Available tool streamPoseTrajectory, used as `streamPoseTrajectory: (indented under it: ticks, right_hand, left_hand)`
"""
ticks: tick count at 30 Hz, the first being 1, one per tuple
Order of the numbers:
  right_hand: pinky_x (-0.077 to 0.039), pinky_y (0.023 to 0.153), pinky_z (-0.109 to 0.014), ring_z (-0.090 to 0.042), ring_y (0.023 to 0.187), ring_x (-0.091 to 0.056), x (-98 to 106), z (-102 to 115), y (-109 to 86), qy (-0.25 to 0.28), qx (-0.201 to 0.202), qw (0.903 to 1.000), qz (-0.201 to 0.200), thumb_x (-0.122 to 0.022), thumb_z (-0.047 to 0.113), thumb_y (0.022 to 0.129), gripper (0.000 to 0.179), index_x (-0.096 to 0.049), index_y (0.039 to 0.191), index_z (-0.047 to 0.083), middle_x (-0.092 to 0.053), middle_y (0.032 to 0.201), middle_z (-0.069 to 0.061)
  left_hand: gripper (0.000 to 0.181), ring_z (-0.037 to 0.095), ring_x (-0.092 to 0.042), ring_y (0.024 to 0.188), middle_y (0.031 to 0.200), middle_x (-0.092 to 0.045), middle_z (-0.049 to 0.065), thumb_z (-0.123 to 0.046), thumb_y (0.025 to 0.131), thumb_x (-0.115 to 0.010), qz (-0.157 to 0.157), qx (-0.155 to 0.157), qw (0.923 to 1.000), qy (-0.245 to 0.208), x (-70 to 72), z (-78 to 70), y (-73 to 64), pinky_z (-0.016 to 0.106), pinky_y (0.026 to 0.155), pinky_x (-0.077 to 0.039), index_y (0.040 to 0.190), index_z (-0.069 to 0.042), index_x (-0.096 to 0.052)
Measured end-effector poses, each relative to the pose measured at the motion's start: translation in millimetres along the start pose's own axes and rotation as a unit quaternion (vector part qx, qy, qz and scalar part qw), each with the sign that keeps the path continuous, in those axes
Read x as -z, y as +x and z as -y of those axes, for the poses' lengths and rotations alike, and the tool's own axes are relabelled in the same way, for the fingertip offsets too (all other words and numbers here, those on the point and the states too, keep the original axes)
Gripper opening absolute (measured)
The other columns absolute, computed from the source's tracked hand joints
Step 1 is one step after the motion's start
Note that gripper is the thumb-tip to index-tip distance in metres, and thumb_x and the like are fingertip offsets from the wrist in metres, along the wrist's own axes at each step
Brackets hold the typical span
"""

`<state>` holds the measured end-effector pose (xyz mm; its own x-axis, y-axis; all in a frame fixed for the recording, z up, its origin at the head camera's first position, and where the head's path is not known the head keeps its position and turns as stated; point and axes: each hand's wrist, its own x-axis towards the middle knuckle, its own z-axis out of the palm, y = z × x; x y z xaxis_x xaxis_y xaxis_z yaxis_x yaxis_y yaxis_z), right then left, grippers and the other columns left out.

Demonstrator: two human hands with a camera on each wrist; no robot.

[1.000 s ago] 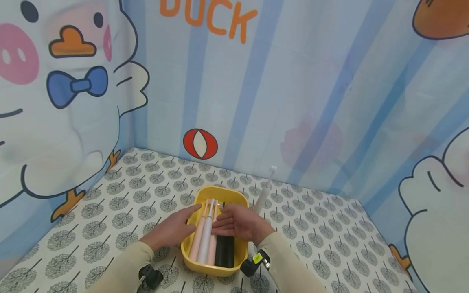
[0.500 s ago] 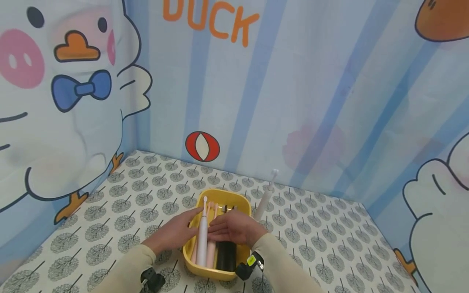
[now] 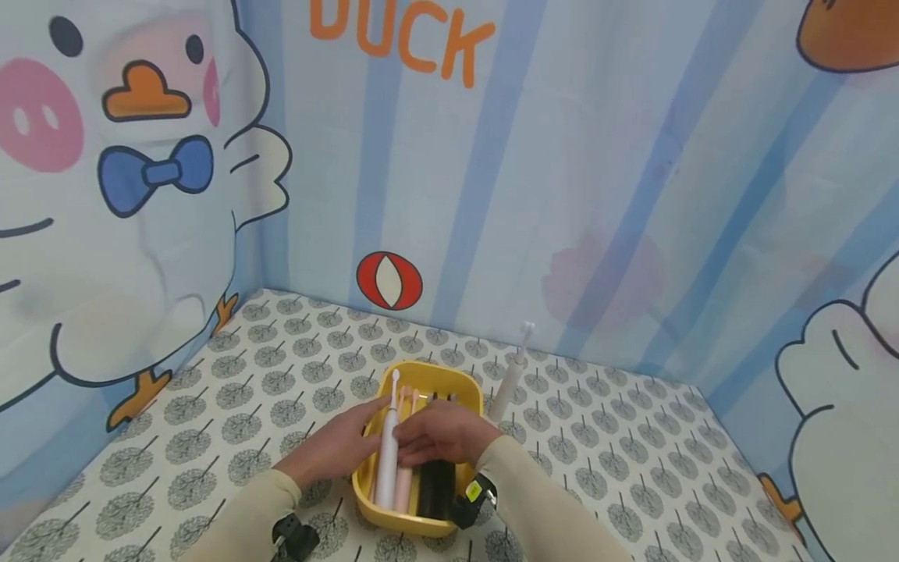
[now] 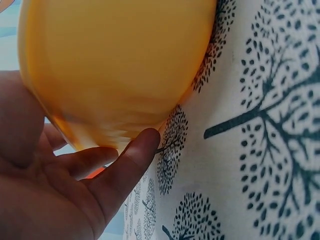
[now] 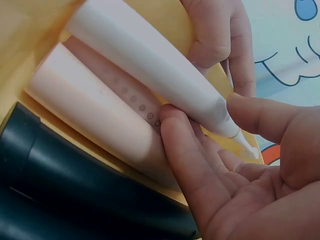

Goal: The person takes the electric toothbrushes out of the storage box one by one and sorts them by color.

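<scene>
A yellow bin (image 3: pixel 407 524) holds several electric toothbrushes. My left hand (image 3: pixel 344 441) grips its left side; in the left wrist view the thumb (image 4: pixel 142 150) lies against the outer wall. Inside, my right hand (image 3: pixel 453 433) pinches a white electric toothbrush (image 5: pixel 150 55) near its neck, thumb on one side and fingers on the other. Its brush head (image 3: pixel 396 375) points to the back of the bin. Pale pink toothbrushes (image 5: pixel 95 105) lie beneath and beside it. Dark toothbrushes (image 5: pixel 75 175) fill the right side, partly hidden by my right hand.
Behind and right of the bin, another white electric toothbrush (image 3: pixel 507 386) stands on the tree-patterned cloth (image 3: pixel 618 468). A duck-print curtain (image 3: pixel 562 195) closes off the back and sides.
The white toothbrush has shifted left, over the left pink one. My right fingers have gone from held straight to closing round it. My left hand stays at the bin's side.
</scene>
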<state>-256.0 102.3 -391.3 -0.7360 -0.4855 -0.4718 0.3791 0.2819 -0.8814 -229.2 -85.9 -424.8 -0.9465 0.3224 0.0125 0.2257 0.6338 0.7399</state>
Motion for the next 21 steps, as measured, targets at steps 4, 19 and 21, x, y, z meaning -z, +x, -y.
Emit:
streamPoseTrajectory:
  ticks: [4,19,21]
  right_hand:
    - [-0.054,0.074,-0.037,-0.025,0.079,-0.066,-1.5,-0.3,3.7,-0.009,-0.004,0.9999,-0.007,-0.064,0.010,0.083,0.023,-0.065,0.099,-0.007,-0.066,0.091,-0.020]
    - [-0.054,0.070,-0.038,-0.026,0.075,-0.066,-2.0,-4.2,8.3,-0.002,0.001,0.9992,-0.039,-0.066,0.008,0.080,0.021,-0.064,0.095,-0.007,-0.066,0.088,-0.020]
    - [-0.054,0.070,-0.038,-0.027,0.076,-0.066,-0.2,-4.3,7.3,-0.001,0.006,0.9992,-0.039,-0.066,0.008,0.080,0.022,-0.063,0.096,-0.007,-0.066,0.088,-0.021]
  left_hand:
    - [0.060,0.026,-0.035,0.128,0.142,-0.037,0.004,-0.034,0.090,-0.054,0.005,0.011,0.9999,0.002,0.0,-1.4,-0.2,0.046,0.104,-0.028,0.145,-0.021,-0.032]
    - [0.060,0.027,-0.037,0.126,0.142,-0.037,0.006,-0.022,0.089,-0.054,0.005,-0.014,0.9998,-0.013,1.4,1.7,-0.5,0.047,0.102,-0.030,0.145,-0.017,-0.031]
    - [0.060,0.026,-0.037,0.126,0.142,-0.037,0.007,-0.018,0.089,-0.053,0.005,-0.019,0.9998,-0.009,2.6,1.5,-0.6,0.046,0.102,-0.031,0.145,-0.015,-0.031]
